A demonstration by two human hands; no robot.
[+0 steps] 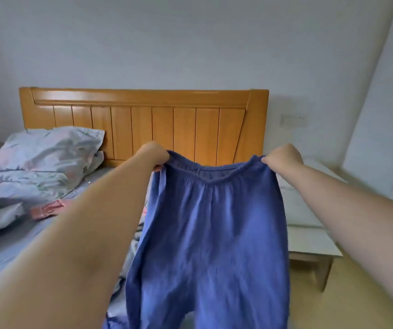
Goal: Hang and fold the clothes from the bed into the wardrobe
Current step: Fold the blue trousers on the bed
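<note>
Blue trousers (211,236) hang lengthwise, waistband up, pinched at both corners by left hand (154,154) and right hand (283,156), hiding part of bed (8,248) and headboard (143,115).

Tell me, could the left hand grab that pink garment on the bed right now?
Probably not yet: the left hand grips the waistband of the blue trousers, as does the right hand. The pink garment lies exposed on the bed, so once the hand lets go, the way looks free.
</note>
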